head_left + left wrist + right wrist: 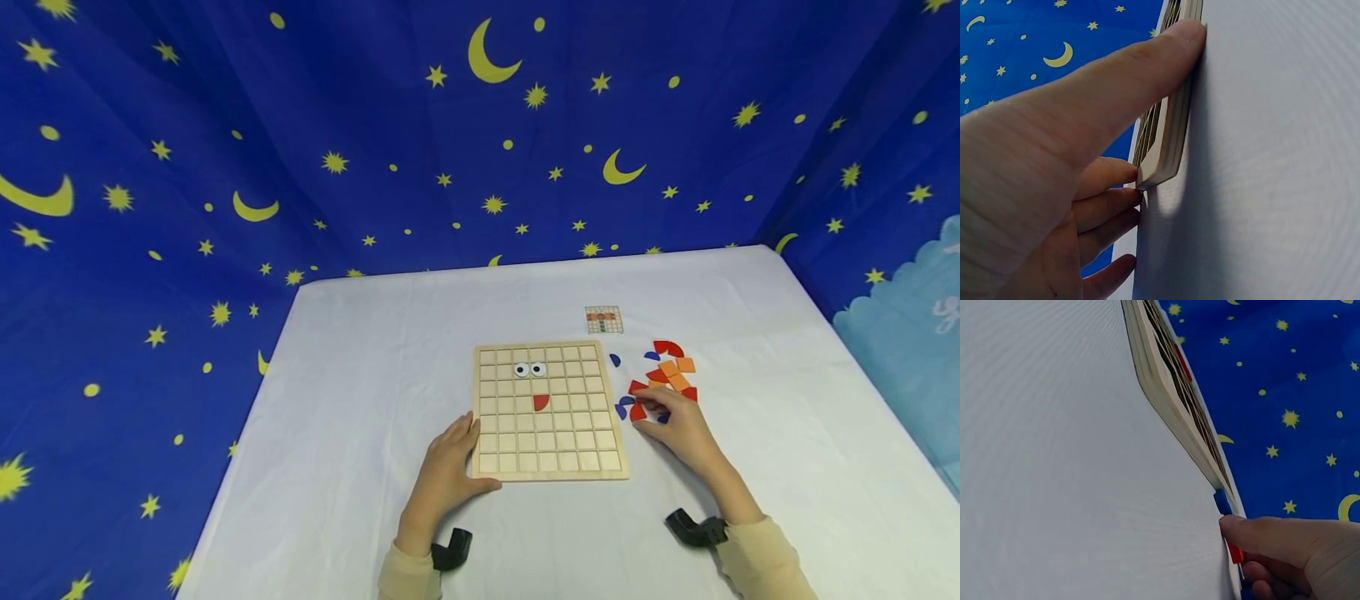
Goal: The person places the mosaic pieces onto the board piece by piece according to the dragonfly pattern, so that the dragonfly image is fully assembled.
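Note:
A wooden grid board [549, 481] lies on the white table. Two round eye pieces [529, 369] sit side by side in its upper cells, above a red quarter-circle piece [541, 402]. My left hand [448, 467] rests at the board's near left corner, fingers along the left side and a straight thumb along the front edge. To the right of the board, my right hand [678, 425] reaches into the loose pieces with thumb and forefinger apart. Its thumb touches a red piece [1234, 551], close to a blue piece [1222, 501]; the other fingertips are partly hidden.
Loose orange squares [678, 382], red curved pieces [669, 347] and blue half-circles [615, 360] lie right of the board. A small pattern card [603, 319] lies behind it. A blue star-and-moon curtain [420, 133] hangs around the table [322, 433].

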The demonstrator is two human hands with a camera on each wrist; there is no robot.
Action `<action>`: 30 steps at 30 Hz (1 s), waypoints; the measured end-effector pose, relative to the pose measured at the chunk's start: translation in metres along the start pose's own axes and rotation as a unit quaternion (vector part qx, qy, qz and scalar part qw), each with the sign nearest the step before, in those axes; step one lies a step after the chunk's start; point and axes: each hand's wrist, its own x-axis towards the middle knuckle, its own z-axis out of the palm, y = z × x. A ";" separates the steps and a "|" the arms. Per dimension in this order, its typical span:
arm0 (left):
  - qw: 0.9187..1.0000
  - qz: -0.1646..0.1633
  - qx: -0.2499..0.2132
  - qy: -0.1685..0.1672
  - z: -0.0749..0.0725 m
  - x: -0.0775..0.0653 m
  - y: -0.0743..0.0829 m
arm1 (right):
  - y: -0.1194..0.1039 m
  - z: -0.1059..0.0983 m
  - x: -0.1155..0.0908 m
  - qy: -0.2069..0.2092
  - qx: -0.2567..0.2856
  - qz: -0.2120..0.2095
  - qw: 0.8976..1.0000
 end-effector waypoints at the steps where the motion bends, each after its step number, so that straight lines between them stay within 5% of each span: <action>1: 1.000 0.000 0.001 0.000 0.000 0.000 0.000 | 0.001 0.000 0.000 -0.001 0.004 0.000 1.000; 18: 1.000 -0.005 0.002 -0.006 0.001 0.003 -0.002 | 0.009 -0.001 0.003 0.015 0.037 -0.035 0.999; 30: 1.000 0.001 -0.002 -0.003 0.001 0.001 -0.002 | -0.015 -0.005 0.009 0.032 0.047 -0.090 0.994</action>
